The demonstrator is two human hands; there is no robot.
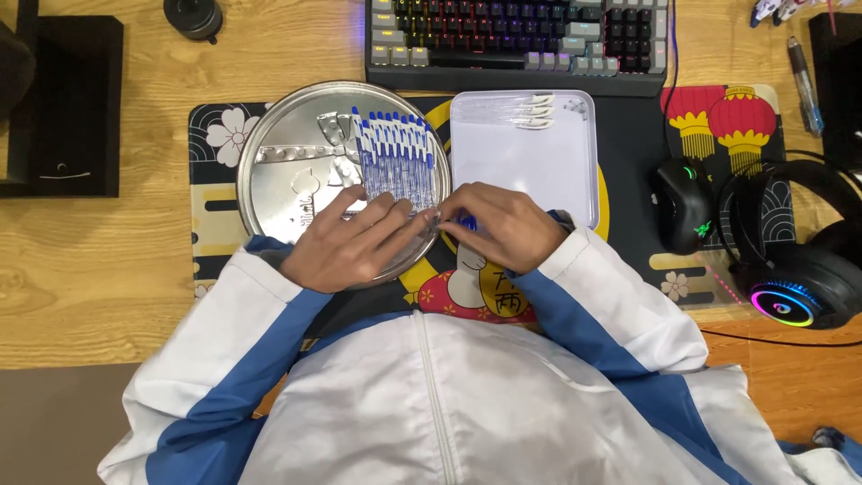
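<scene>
1. The left hand [350, 242] lay flat on the near rim of the round metal tray [269, 180], fingers spread and closed on nothing, fingertips touching the row of blue-capped pens [400, 162].
2. The right hand [503, 224] pinched a blue-capped pen [465, 222] between curled fingers, just right of the tray.
3. The white rectangular tray [539, 171] sat beside it, clear pen barrels [521, 112] at its far edge.
4. A keyboard [521, 40] stood farther off; mouse [682, 202] and headset [795, 260] lay right.
</scene>
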